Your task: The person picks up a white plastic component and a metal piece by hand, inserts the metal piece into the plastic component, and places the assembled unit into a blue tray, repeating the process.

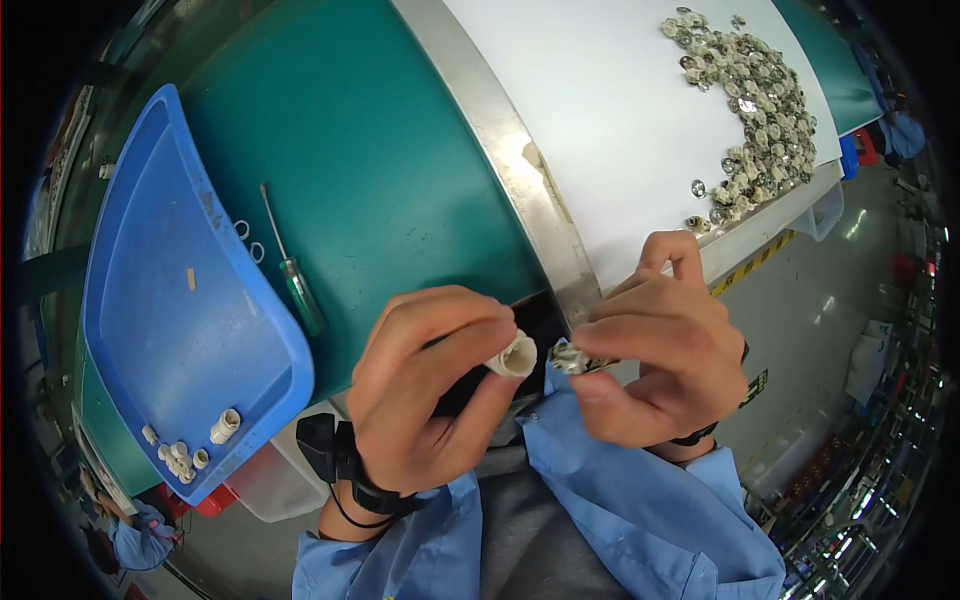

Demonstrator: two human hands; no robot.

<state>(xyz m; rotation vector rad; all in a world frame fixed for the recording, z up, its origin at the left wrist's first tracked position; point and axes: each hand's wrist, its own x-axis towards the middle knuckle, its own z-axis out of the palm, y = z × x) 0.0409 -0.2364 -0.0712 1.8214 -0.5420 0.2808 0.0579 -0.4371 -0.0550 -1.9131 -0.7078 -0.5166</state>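
Between the thumb and fingers of my left hand (420,385) is a hollow white plastic sleeve (516,357), its round opening facing my right hand. My right hand (660,350) pinches a small shiny metal-and-white fitting (568,358) by its end. The two parts are held close together but apart, above my lap at the table's near edge. What lies inside the sleeve is too dark to make out. A heap of similar small metal-and-cream fittings (765,125) spreads over the white sheet at the far right.
On the left of the green mat (380,150) sits a blue tray (190,260) holding several white plastic parts (178,460). Beside it lie a green-handled screwdriver (302,295) and scissors (250,242). A metal strip (500,120) divides mat from white sheet (580,90). A clear bin (285,480) stands below.
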